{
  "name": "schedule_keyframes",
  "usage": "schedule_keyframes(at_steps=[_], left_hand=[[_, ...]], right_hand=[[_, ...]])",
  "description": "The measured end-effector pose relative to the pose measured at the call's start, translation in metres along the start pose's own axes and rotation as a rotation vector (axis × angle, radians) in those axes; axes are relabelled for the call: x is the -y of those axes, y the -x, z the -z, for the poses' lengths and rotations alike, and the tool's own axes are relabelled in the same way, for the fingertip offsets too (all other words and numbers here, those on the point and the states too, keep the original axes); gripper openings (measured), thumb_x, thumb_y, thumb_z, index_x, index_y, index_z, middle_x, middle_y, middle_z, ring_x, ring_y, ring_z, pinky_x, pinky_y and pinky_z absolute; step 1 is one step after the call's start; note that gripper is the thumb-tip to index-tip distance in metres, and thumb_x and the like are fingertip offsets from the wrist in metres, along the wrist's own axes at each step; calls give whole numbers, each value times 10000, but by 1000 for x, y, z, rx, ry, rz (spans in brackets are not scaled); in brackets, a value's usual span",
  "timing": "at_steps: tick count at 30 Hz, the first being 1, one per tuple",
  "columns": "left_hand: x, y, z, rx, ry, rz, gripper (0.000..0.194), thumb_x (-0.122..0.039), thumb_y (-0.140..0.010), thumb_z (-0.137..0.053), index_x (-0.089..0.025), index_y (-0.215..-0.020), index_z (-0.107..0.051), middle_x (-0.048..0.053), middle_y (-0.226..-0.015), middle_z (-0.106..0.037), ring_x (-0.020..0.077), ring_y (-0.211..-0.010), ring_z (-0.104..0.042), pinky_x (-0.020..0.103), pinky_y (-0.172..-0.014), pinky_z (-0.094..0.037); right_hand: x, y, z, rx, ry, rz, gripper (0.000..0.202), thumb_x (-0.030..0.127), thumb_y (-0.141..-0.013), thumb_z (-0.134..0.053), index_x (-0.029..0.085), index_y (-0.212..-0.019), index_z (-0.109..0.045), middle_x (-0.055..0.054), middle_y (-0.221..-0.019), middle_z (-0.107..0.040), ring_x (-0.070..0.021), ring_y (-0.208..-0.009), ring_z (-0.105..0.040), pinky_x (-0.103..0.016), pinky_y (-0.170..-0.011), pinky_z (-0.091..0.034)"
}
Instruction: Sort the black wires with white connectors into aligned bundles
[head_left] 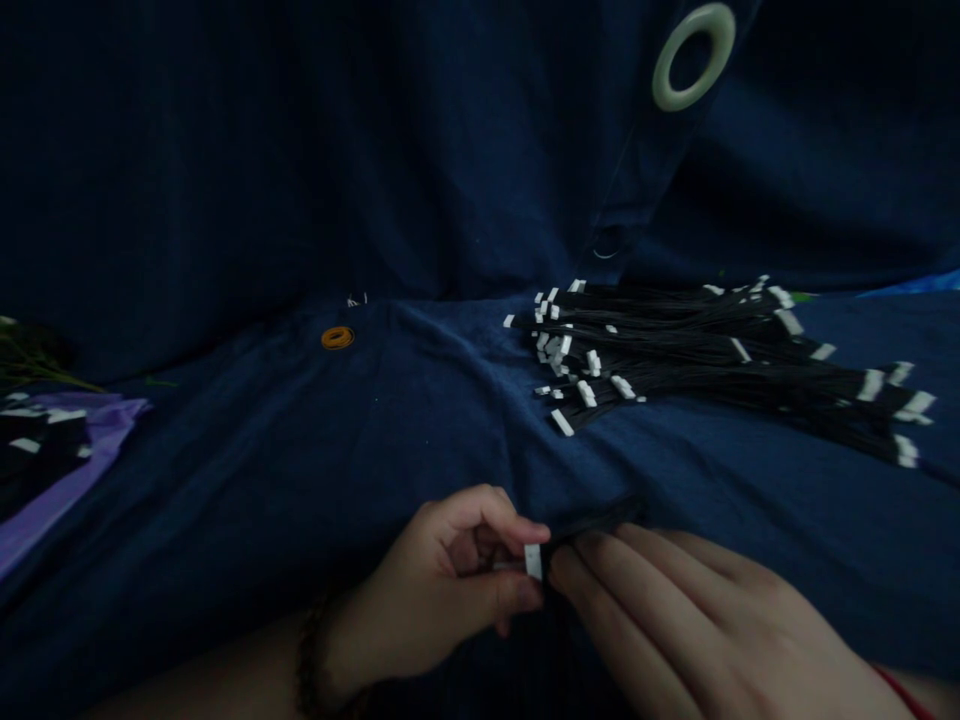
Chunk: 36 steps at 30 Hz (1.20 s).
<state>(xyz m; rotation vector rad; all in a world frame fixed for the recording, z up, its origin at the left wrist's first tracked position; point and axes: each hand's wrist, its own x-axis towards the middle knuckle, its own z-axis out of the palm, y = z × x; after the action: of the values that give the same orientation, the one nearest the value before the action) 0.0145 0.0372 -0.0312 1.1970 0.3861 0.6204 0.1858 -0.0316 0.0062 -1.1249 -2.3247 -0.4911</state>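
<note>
"Which step do you make out?"

"Handling a single piece, I'd judge. The left hand (450, 580) has a small, flat, white rectangular end tab (532, 561) between thumb and forefinger, low in the view and near its middle."

"So that grip is pinched on the tab. And the right one?"

"The right hand (682, 610) lies just beside it, fingers together over a thin, black, flexible cable (600, 518). Its thumb is hidden, so I can't tell whether that grip is clamped on the cable or only resting there."

"Are tab and cable joined?"

"They look like one lead, but shadow and fingers cover the join, so I won't swear to it."

"What would the next move call for?"

"Steadiness, to my mind: the tab held square in the left pinch, the cable kept in line by the right fingers, and no sideways tug where the two meet. The light is dim, so touch probably matters as much as sight."

"Anything close enough to snag?"

"I doubt it. A broad heap of black cables with white ends (675, 340) lies beyond the hands, to the right, on dark blue fabric (420, 420). Well to the left sit a small coil of thin orange loops (337, 338) and, at the edge, a smooth purple sheet or bag (112, 435)."
</note>
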Motion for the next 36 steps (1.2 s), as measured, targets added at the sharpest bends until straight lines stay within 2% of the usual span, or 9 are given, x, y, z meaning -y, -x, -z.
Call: schedule_keyframes(at_steps=[5,8,13,16,18,24,28,32,36], left_hand=[[3,-1,1,-18,7,71,212,-70,-745,-594,-196,-906,-536,-25,-777,-540,24,-603,-519,99,-483,-433],[2,-4,4,-54,8,128,221,-145,-738,-628,-189,-921,-511,-26,-747,-544,14,-502,-491,90,-405,-370],[-9,-10,8,-364,57,246,318,-239,-727,-659,-205,-1003,-506,-27,-771,-521,2,-488,-492,86,-417,-358],[-13,-12,9,-479,139,277,329,-253,-722,-668,-218,-1013,-516,-34,-801,-509,-25,-496,-475,68,-457,-371],[-14,-12,9,-483,144,280,332,-248,-716,-673,-222,-1011,-522,-35,-796,-510,-28,-474,-469,66,-431,-350],[-17,-8,6,-461,114,309,331,-208,-721,-664,-230,-1013,-510,-36,-760,-524,-6,-507,-498,82,-460,-367],[-18,-9,6,-446,84,318,362,-225,-712,-672,-223,-1021,-484,-46,-703,-513,5,-494,-490,94,-445,-361],[-18,-11,4,-453,71,313,376,-223,-688,-690,-211,-999,-479,-56,-683,-512,-2,-445,-469,87,-405,-339],[-20,-10,1,-456,64,288,380,-217,-683,-693,-203,-1000,-483,-54,-676,-516,7,-452,-482,90,-398,-339]], right_hand=[[-3,-3,1,-17,-62,47,408,80,-898,-216,158,-726,-578,-16,-707,-608,-154,-615,-522,-300,-528,-362],[-12,-3,1,90,-108,13,414,145,-924,-190,155,-812,-588,-28,-747,-594,-158,-640,-520,-296,-558,-395],[-20,6,5,23,85,-69,240,168,-863,-417,109,-1070,-524,-76,-874,-570,-189,-744,-505,-325,-661,-406],[-13,14,3,-89,72,2,160,109,-842,-412,152,-921,-544,-46,-764,-573,-175,-697,-507,-313,-663,-397],[-7,17,-2,-56,-24,0,227,90,-852,-347,178,-797,-549,-19,-671,-565,-148,-602,-505,-281,-590,-400],[-2,5,-12,343,-579,-436,221,171,-837,-407,214,-940,-597,0,-828,-624,-104,-710,-596,-213,-659,-459],[-1,-4,-16,587,-947,-741,191,276,-821,-463,201,-938,-594,-4,-771,-618,-107,-661,-575,-213,-623,-447],[-3,-5,-23,678,-1400,-1000,226,297,-818,-474,112,-910,-565,-34,-736,-597,-83,-593,-540,-194,-555,-417],[-10,-9,-19,701,-1578,-1064,239,316,-782,-542,78,-797,-559,-29,-644,-575,-63,-516,-531,-168,-495,-369]])
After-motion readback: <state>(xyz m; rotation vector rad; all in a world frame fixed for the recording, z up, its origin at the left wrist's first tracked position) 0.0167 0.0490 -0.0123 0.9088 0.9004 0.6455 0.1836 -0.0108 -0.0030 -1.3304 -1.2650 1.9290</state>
